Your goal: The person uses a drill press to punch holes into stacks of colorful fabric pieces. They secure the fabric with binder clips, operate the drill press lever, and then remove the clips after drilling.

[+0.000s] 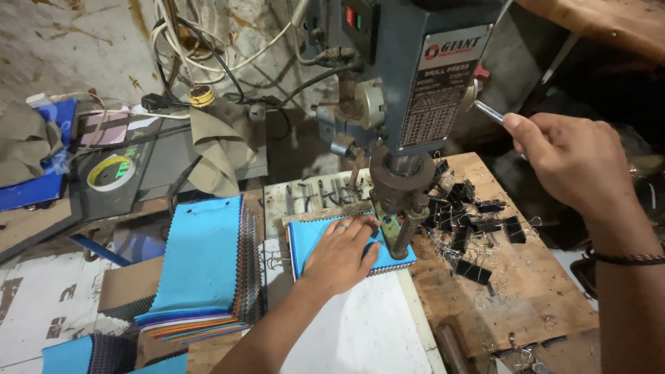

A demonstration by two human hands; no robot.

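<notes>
My left hand (pixel 339 255) lies flat, fingers spread, on a blue-topped stack of fabric swatches (pixel 308 239) under the chuck and bit (pixel 400 232) of a grey-blue drill press (pixel 409 76). The bit stands at the stack's right edge, just beside my fingertips. My right hand (pixel 571 163) is closed around the metal feed handle (pixel 490 112) on the press's right side. A dark band circles my right wrist.
Several black binder clips (pixel 471 218) and metal shavings lie on the wooden board (pixel 526 291) to the right. A taller swatch stack (pixel 201 266) with a blue top sits at left. A tape roll (pixel 111 172), cloths and cables lie behind it.
</notes>
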